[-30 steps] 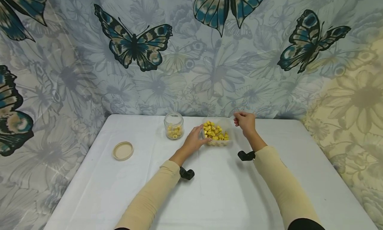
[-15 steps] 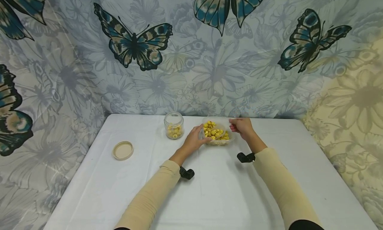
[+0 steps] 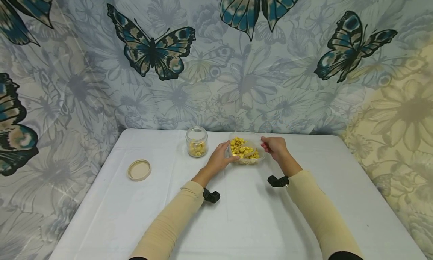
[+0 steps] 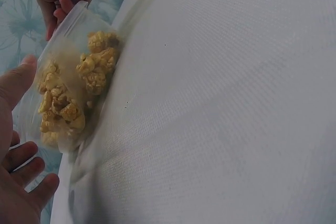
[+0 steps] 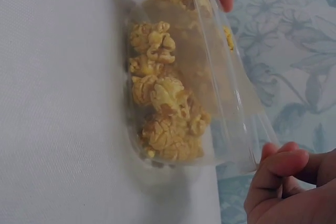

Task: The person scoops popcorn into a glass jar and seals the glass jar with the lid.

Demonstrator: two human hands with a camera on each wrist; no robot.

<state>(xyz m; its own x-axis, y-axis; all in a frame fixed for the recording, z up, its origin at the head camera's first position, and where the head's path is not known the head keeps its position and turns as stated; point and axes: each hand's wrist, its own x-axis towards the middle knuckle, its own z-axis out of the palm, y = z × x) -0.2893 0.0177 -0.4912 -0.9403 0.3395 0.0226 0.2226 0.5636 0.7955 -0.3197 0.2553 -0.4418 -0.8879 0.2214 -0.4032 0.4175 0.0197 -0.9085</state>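
A clear plastic container point(image 3: 248, 161) of yellow popcorn point(image 5: 168, 93) stands near the table's back edge. My left hand point(image 3: 218, 157) holds its left end, thumb on the near side and fingers on the far side. At the opposite end my right hand point(image 3: 275, 146) pinches the clear plastic at the rim with thumb and fingertips, as the right wrist view shows. In the head view a curved translucent edge crosses the popcorn inside. A glass jar point(image 3: 196, 134), partly filled with popcorn, stands uncovered to the left of my left hand.
A round cream lid point(image 3: 139, 171) lies on the white-covered table point(image 3: 223, 222), left of the jar. Close behind the table's back edge hangs a butterfly-patterned cloth point(image 3: 216, 83).
My right hand has come down and left onto the container's right rim, and the curved translucent edge now shows over the popcorn. My left hand keeps its place.
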